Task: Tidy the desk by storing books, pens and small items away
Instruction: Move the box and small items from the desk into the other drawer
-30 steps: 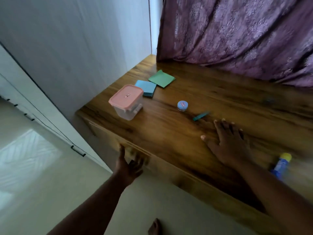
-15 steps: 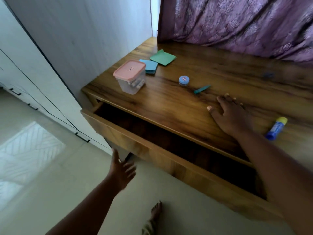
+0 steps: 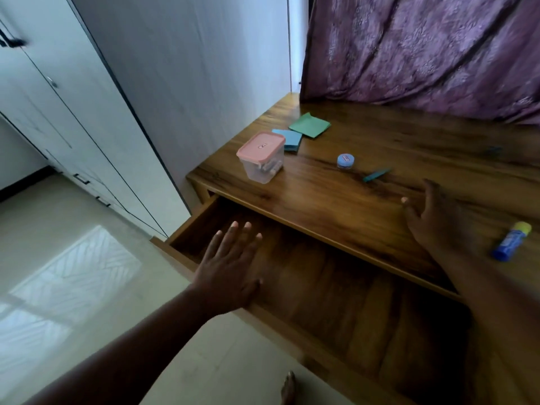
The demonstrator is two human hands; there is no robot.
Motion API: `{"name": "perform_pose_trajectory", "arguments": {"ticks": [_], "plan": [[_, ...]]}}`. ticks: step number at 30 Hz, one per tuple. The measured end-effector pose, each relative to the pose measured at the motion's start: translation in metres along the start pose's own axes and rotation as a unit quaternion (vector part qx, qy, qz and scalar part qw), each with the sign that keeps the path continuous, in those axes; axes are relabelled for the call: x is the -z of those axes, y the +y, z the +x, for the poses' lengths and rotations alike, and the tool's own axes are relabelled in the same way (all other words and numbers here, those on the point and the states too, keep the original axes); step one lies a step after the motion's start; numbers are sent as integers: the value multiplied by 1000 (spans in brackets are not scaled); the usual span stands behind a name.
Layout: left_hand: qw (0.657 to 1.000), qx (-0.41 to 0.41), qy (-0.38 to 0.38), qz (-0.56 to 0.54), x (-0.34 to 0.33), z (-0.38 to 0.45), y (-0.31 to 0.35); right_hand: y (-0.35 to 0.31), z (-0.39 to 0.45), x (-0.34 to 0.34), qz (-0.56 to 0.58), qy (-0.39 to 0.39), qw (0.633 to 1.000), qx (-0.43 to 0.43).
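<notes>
We are holding our left hand (image 3: pixel 230 267) flat, fingers spread and its grip empty, over the left front part of the pulled-out wooden drawer (image 3: pixel 336 290), whose dark inside is showing nothing we can make out. Our right hand (image 3: pixel 432 220) is hovering over or resting on the front part of the brown wooden worktop (image 3: pixel 306 197) (we cannot tell whether it is touching), its grip slack and unclenched, holding nothing.

Just to the right of that hand, a blue glue stick with a yellow cap (image 3: pixel 511 241) is lying on its side near the worktop's front edge. Beyond the right hand's fingertips, a small teal pen-like piece (image 3: pixel 376 174) is lying flat, and just left of it a little round blue-lidded jar (image 3: pixel 346 161) is standing upright.

Further left, a clear plastic box with a pink lid (image 3: pixel 261 159) is standing near the worktop's left edge, with some small pale things inside (too blurred to name). Behind it a blue square notepad (image 3: pixel 287 139) is lying flat, and a green square notepad (image 3: pixel 310 125) is lying just beside that one, towards the purple patterned curtain (image 3: pixel 423 51) hanging at the back. A white wardrobe (image 3: pixel 73 106) is standing to the left.
</notes>
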State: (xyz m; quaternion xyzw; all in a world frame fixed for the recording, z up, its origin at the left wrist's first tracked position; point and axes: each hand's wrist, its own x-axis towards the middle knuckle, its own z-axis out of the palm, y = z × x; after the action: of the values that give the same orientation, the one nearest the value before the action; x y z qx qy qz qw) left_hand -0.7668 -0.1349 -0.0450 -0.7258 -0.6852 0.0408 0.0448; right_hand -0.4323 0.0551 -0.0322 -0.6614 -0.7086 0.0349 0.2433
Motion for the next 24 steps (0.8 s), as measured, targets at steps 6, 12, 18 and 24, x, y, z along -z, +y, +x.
{"name": "perform_pose_trajectory", "arguments": {"ticks": [6, 12, 18, 24], "plan": [[979, -10, -204, -7, -10, -14, -9, -2, -3, 2, -35, 19, 999, 17], [960, -15, -278, -22, -13, -38, -19, -3, -21, 1, -40, 9, 999, 27], [922, -4, -376, -93, 1, -19, -19, 6, -69, 1, -41, -74, 996, 11], [978, -110, 106, -142, 95, 100, -44, 1, -86, 9, -96, -162, 982, -5]]}}
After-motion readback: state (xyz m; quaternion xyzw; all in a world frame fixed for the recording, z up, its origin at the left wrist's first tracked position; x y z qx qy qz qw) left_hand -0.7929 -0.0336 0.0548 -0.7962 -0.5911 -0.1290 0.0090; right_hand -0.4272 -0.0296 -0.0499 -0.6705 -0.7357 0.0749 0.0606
